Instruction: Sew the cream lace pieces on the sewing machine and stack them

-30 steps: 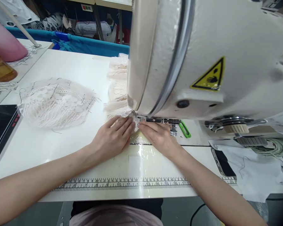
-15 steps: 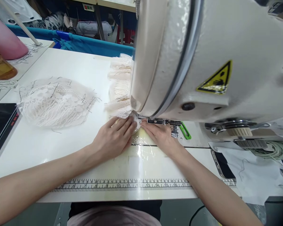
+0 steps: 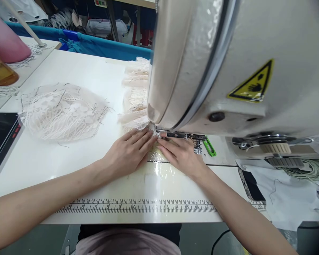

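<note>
A strip of gathered off-white lace (image 3: pixel 135 101) runs under the head of a sewing machine (image 3: pixel 172 71). On its near end, my left hand (image 3: pixel 127 150) lies flat with the fingers stretched out, fingertips close to the needle area. My right hand (image 3: pixel 184 156) rests palm down on the machine bed, thumb and fingers extended toward the lace edge. Some of its fingers are hidden behind the metal thread guide (image 3: pixel 180 135). The index fingertips of both hands nearly meet in front of the presser area. The needle itself is hidden.
Another lace piece (image 3: pixel 63 113) with loose dark threads lies left, beside a black device (image 3: pixel 2 138). A green thread snipper (image 3: pixel 209 147) lies right of the needle. A phone (image 3: pixel 251 184) sits on white cloth at right. A printed ruler (image 3: pixel 149 206) lines the table's front edge.
The bit of lace between my hands has shrunk, drawn in toward the needle. My left fingers have flattened and my right fingertips have shifted slightly left. The view has tilted a little.
</note>
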Tool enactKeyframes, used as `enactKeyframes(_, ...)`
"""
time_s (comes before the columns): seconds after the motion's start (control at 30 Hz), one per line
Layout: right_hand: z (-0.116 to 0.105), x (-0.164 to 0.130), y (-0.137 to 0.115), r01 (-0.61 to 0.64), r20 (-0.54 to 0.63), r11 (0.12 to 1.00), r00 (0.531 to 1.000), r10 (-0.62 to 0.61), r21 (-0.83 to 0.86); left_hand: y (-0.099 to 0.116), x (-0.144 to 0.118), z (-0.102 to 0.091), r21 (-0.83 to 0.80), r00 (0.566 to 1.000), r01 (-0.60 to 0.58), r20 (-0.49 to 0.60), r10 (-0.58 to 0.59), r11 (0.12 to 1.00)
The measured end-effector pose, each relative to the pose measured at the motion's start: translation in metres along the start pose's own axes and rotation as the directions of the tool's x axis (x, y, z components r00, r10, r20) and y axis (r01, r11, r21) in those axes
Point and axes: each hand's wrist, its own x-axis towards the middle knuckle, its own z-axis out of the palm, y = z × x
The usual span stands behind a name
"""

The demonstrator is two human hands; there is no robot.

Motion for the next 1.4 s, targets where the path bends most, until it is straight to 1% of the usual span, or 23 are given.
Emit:
enactKeyframes(0.1, 0.0, 0.0, -0.004, -0.026, 0.001, 0.999, 1.0, 0.026, 0.02, -0.001, 0.0, -0.001, 0.02, 1.0, -0.005, 0.006, 0.005, 1.0)
enactKeyframes(0.23, 0.0, 0.002, -0.008, -0.013, -0.02, 0.999, 1.0, 0.014, 0.039, -0.002, 0.001, -0.002, 0.043, 1.0, 0.002, -0.02, -0.001, 0.999)
enactKeyframes(0.43, -0.001, 0.003, -0.01, -0.036, 0.012, 0.999, 0.999, 0.036, -0.015, -0.001, 0.003, -0.001, 0.067, 0.999, 0.026, -0.032, -0.024, 0.997)
enactKeyframes(0.57, -0.002, 0.004, -0.011, -0.05, 0.032, 0.997, 0.998, 0.052, -0.06, 0.0, 0.003, -0.001, 0.035, 0.999, 0.047, -0.011, -0.046, 0.998)
enactKeyframes(0.73, -0.002, 0.004, -0.01, -0.049, 0.061, 0.995, 0.997, 0.054, -0.09, 0.0, 0.002, 0.001, -0.035, 0.994, 0.109, 0.028, -0.108, 0.993)
enactKeyframes(0.93, -0.002, 0.005, -0.009, -0.029, 0.061, 0.992, 0.997, 0.037, -0.127, 0.0, 0.003, 0.001, -0.009, 0.993, 0.109, 0.038, -0.108, 0.994)
enactKeyframes(1.1, -0.002, 0.004, -0.008, -0.014, 0.057, 0.99, 0.998, 0.023, -0.143, 0.0, 0.003, 0.0, -0.02, 0.99, 0.138, 0.025, -0.138, 0.99)
enactKeyframes(1.17, 0.001, 0.002, -0.005, -0.016, 0.037, 0.993, 0.999, 0.021, -0.121, 0.0, 0.003, 0.0, -0.009, 0.989, 0.145, 0.031, -0.145, 0.989)
enactKeyframes(1.27, 0.004, 0.0, 0.001, -0.039, 0.006, 0.998, 0.999, 0.039, -0.042, 0.0, 0.004, 0.0, -0.011, 0.987, 0.155, 0.042, -0.154, 0.988)
enactKeyframes(1.4, 0.002, 0.003, 0.005, -0.115, -0.026, 0.99, 0.993, 0.117, 0.086, 0.002, 0.002, 0.0, 0.004, 0.981, 0.178, 0.079, -0.178, 0.984)
